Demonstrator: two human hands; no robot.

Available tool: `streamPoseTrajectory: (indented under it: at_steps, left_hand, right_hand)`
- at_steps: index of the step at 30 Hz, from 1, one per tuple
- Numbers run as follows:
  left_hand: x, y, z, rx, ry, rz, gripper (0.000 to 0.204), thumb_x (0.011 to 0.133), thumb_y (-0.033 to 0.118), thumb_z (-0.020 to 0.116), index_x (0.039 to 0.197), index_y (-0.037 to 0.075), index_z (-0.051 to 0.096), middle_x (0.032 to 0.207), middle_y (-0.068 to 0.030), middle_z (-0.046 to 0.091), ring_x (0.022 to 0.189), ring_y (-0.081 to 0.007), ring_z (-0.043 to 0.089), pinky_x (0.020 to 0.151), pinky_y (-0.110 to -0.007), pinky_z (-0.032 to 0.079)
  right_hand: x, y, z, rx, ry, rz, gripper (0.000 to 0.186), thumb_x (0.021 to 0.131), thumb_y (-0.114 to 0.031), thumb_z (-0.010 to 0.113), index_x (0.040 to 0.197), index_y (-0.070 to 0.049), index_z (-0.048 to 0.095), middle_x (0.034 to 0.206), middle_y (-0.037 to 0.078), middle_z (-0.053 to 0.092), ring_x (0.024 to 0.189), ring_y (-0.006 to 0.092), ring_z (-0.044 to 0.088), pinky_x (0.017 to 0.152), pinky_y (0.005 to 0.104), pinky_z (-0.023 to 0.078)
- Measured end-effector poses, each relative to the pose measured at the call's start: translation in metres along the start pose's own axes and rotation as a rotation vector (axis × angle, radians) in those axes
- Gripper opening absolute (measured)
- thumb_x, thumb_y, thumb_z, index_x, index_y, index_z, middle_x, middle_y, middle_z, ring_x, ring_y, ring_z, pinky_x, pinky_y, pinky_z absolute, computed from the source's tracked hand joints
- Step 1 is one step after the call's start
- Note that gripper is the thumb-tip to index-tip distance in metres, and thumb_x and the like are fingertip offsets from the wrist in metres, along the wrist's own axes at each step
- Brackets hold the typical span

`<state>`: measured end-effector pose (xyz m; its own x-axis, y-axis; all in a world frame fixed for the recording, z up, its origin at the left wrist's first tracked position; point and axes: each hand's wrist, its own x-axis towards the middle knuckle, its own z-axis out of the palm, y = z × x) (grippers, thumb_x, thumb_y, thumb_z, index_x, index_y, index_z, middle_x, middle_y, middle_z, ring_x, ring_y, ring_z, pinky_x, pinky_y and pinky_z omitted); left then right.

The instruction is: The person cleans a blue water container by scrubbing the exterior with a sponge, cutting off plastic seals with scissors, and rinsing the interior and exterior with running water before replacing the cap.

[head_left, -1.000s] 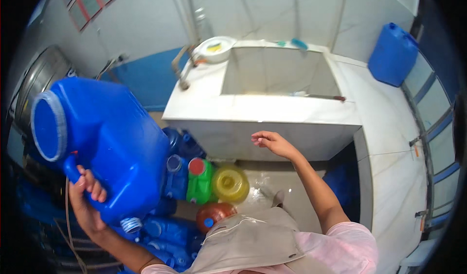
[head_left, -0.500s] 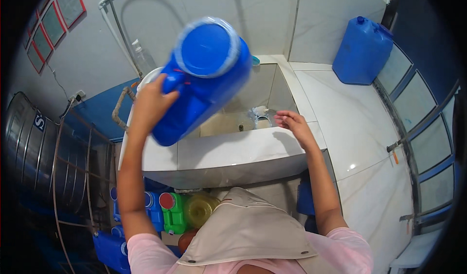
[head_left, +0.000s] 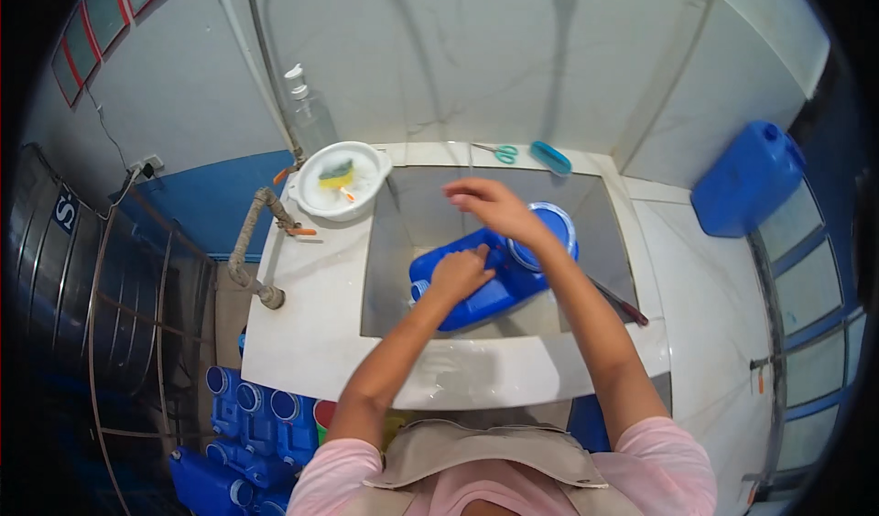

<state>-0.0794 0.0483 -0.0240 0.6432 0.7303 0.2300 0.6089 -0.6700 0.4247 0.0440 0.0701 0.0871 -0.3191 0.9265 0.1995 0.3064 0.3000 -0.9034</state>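
A large blue plastic jug (head_left: 499, 307) lies on its side in the tiled sink (head_left: 389, 205), its wide round mouth end to the right. My left hand (head_left: 462, 273) is closed round the jug's handle. Over the jug's far side, my right hand (head_left: 494, 209) is raised with its fingers stretched toward the left, holding nothing. A thin stream of water, hard to make out, seems to come down near its fingertips. My right forearm covers part of the jug's round end (head_left: 556, 228).
On the sink's rim are a white basin (head_left: 316, 182) with suds and a sponge, scissors (head_left: 504, 153), a blue brush (head_left: 550, 158) and a dark red-handled tool (head_left: 632, 314). A clear pump bottle (head_left: 311, 118) stands behind. Several blue jugs (head_left: 261, 420) crowd the lower left; another blue container (head_left: 746, 182) stands right.
My left hand has brought the blue jug down from the air into the sink. My right hand has moved up and left over it, and my view has shifted.
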Motion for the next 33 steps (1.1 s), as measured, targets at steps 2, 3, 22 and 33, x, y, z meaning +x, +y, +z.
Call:
streamPoseTrajectory:
  at_steps: [2,3,22,33]
  left_hand:
    - [-0.009,-0.024,0.000,-0.028,0.022,-0.038,0.038,0.080,0.032,0.060,0.098,0.000,0.053,0.082,-0.0189,0.064,0.074,-0.0362,0.063,0.064,-0.046,0.050]
    - [-0.013,-0.033,0.005,-0.057,0.021,-0.064,0.037,0.080,0.033,0.060,0.099,0.001,0.054,0.083,-0.0185,0.065,0.075,-0.0358,0.063,0.064,-0.046,0.050]
    - [0.036,-0.021,-0.015,-0.102,-0.082,-0.131,0.032,0.080,0.027,0.065,0.095,0.000,0.054,0.075,-0.0204,0.064,0.069,-0.0368,0.064,0.060,-0.045,0.052]
    - [0.061,0.047,0.007,-0.090,-0.122,-0.079,0.035,0.081,0.029,0.063,0.093,-0.002,0.053,0.076,-0.0225,0.064,0.073,-0.0379,0.064,0.065,-0.047,0.051]
  right_hand:
    - [0.079,0.004,0.063,-0.022,-0.121,-0.087,0.029,0.088,-0.017,0.055,0.112,-0.001,0.060,0.106,0.014,0.063,0.100,0.0190,0.059,0.087,0.0293,0.046]
    - [0.116,0.010,0.096,-0.112,-0.119,-0.097,0.029,0.086,-0.016,0.056,0.111,-0.001,0.060,0.104,0.015,0.063,0.100,0.0211,0.060,0.086,0.0306,0.047]
    - [0.079,0.027,-0.009,-0.457,0.382,-0.011,0.035,0.081,-0.002,0.041,0.114,-0.005,0.050,0.103,0.024,0.059,0.098,0.0355,0.057,0.084,0.0422,0.044]
    - [-0.097,0.099,-0.075,-1.322,0.427,-0.021,0.053,0.079,-0.029,0.059,0.124,-0.002,0.051,0.129,0.023,0.040,0.120,0.0377,0.039,0.100,0.0504,0.031]
